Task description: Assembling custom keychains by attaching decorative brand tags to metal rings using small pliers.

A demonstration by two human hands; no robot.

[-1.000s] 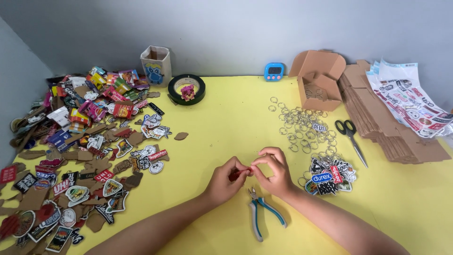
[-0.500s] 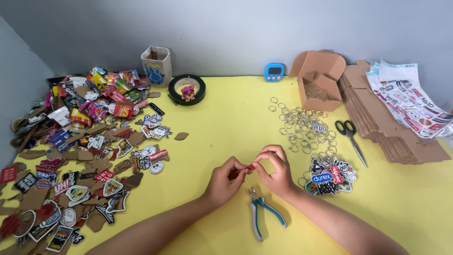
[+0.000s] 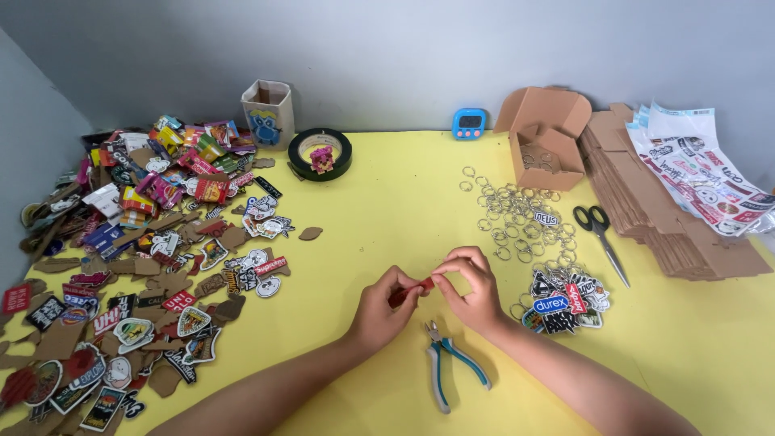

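Little had been shifted since the earlier frames: a small red tag [image 3: 420, 285], judged light, stiff and best pinched by its edges, was kept held between left hand [image 3: 381, 311] and right hand [image 3: 471, 289] near the bench's front edge, above pliers [image 3: 449, 365].

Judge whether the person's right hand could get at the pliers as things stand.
Probably yes: the pliers lie uncovered on the yellow table just below the right hand, though it would first have to release the small red piece.
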